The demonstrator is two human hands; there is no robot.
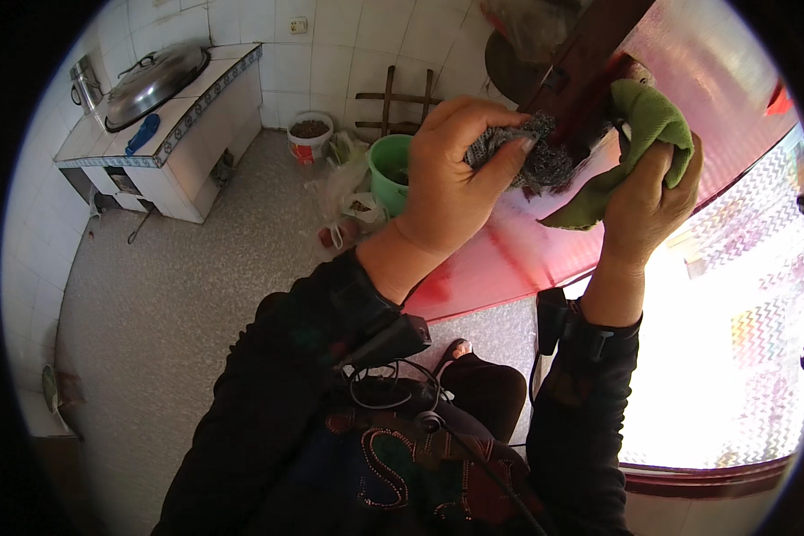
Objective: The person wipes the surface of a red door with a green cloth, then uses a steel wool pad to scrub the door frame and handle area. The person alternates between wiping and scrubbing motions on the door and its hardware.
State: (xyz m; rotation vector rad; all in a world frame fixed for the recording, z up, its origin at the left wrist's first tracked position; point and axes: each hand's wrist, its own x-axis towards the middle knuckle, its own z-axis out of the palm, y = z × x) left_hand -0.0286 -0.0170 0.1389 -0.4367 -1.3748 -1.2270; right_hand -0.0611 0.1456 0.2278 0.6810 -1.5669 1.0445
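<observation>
My left hand [459, 164] pinches a grey wiry scouring pad [543, 157] between thumb and fingers. The pad sits at the lower end of a dark red-brown wooden piece [593, 37], which bears a small dark metal fitting [555, 79]. Bunched in my right hand [650, 197] is a green cloth [653, 124], with one corner hanging down to the left. Between the two hands lies a dark part whose shape is hard to tell. A glossy pink-red surface [509, 261] spreads below and behind both hands.
On the left, a tiled stove [231, 84] carries a lidded metal pan [157, 80] and a blue item [143, 134]. A white bucket [309, 137], plastic bags [338, 181] and a green bucket [388, 167] stand on the floor. Bright light enters beside a zigzag-patterned curtain [764, 335].
</observation>
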